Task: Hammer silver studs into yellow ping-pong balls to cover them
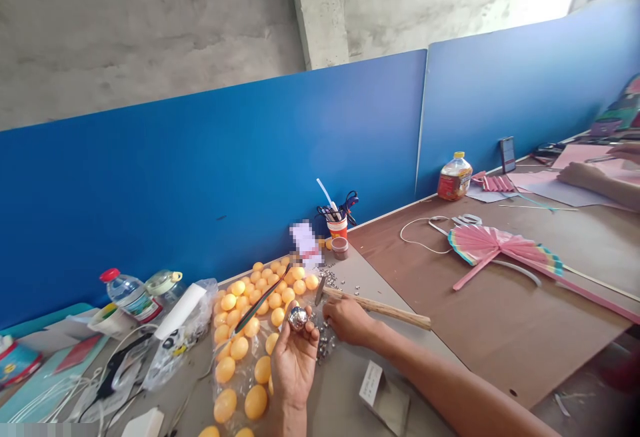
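Note:
My left hand (294, 357) is raised palm-up over the table, its fingertips pinched on a small shiny silver ball (298, 318). My right hand (349, 320) rests on the table just to the right, fingers curled down among several small silver pieces (327, 344). A hammer with a wooden handle (387, 310) lies behind that hand, its head (321, 290) pointing left. Under and beside my left hand lies a clear bag of orange balls (250, 330).
A blue partition (250, 150) backs the table. Water bottles (131, 295), cables and a white tube (180, 312) sit at left. A pen cup (338, 225) stands by the partition. A pink paper fan (500, 247), a juice bottle (454, 176) and another person's hand (580, 175) are at right.

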Motion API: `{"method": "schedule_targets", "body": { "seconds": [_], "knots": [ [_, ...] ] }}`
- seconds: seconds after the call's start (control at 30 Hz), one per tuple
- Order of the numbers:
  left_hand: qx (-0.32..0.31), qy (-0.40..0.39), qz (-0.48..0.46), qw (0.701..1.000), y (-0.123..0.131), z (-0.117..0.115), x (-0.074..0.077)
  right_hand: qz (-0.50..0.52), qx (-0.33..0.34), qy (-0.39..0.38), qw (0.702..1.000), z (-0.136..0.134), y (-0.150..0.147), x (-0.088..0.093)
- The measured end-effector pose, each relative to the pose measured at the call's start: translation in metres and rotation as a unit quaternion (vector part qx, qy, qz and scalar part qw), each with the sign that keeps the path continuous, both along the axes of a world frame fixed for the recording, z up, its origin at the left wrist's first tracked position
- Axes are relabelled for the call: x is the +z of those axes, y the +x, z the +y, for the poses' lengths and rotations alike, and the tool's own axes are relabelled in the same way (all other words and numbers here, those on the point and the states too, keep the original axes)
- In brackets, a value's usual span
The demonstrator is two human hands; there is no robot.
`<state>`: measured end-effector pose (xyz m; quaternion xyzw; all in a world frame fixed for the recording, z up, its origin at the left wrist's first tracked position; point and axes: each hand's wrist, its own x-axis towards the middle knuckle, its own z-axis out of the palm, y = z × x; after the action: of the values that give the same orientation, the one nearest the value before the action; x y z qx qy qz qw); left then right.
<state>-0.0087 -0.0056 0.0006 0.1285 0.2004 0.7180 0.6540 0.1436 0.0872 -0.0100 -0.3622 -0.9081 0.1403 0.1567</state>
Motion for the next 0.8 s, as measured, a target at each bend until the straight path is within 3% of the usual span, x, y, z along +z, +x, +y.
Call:
{"method": "schedule_targets", "body": {
  "seconds": [0.3,0.8],
  "knots": [
    [0.046,-0.024,0.022,0.998,0.008,-0.002,0.011,0.112,-0.023,0.0,0.993,-0.001,-0.001,0.0],
    [0.027,-0.032,0.026,0.999,0.009,-0.004,0.014,0.206,-0.01,0.008,0.979,0.001,-0.001,-0.004]
  ]
}}
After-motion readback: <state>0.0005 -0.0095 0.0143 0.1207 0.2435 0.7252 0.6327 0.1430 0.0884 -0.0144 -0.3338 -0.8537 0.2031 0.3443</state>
